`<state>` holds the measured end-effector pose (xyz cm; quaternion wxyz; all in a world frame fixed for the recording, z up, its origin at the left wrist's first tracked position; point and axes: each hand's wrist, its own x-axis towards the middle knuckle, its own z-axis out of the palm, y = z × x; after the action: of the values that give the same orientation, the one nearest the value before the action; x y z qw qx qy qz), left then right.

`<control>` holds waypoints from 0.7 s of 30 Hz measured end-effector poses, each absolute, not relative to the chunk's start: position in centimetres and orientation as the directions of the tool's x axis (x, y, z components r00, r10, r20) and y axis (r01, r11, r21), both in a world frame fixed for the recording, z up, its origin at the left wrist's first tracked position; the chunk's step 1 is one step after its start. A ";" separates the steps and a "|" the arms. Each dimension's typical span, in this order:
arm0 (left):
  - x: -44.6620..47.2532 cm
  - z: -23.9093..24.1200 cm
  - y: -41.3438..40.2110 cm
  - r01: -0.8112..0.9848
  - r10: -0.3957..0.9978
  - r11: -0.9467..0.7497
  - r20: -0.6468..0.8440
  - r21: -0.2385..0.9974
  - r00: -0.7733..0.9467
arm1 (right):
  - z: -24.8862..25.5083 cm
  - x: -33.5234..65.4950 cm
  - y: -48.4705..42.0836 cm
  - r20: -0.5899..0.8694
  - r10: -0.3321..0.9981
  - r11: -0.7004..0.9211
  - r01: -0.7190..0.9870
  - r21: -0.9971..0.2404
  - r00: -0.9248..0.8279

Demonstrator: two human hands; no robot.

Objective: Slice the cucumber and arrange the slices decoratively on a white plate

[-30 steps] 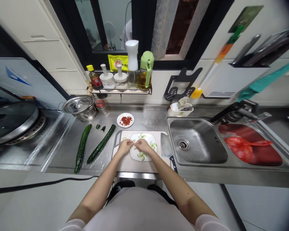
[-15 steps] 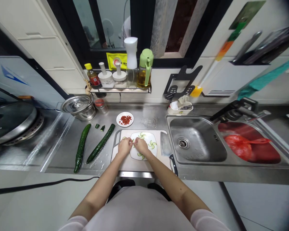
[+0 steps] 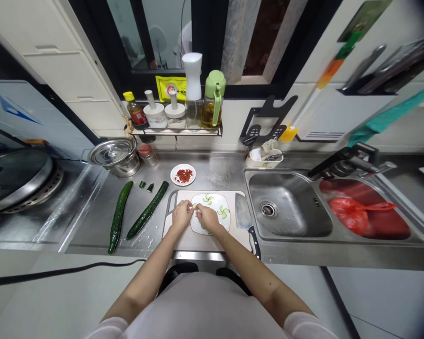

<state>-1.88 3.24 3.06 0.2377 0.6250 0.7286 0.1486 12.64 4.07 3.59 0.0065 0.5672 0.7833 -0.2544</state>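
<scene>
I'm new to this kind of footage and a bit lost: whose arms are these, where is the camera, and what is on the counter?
There is no machine here: a person wears one camera on the head, looking down at their own bare arms. The left hand and right hand meet over a white plate of cucumber-slice pinwheels, which sits on a cutting board. The fingers pinch something small and green between them, too small to tell exactly. A cleaver lies on the board's right edge. To the left lie two whole cucumbers and a small dish of red bits; to the right is the steel sink.
</scene>
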 end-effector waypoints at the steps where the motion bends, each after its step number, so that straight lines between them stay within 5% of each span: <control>1: -1.9 3.1 3.3 0.838 0.978 0.189 -0.171 0.512 -0.116 | 3.6 12.7 4.0 -0.302 0.882 0.233 0.891 -0.391 -0.363; 21: -2.2 3.0 3.0 0.750 0.923 0.371 -0.302 0.548 -0.236 | 3.8 12.7 4.2 -0.345 0.849 0.296 0.901 -0.317 -0.400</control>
<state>-2.17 2.95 2.98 0.2979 0.5414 0.7726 0.1458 12.68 4.24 3.79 0.0552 0.5448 0.8030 -0.2350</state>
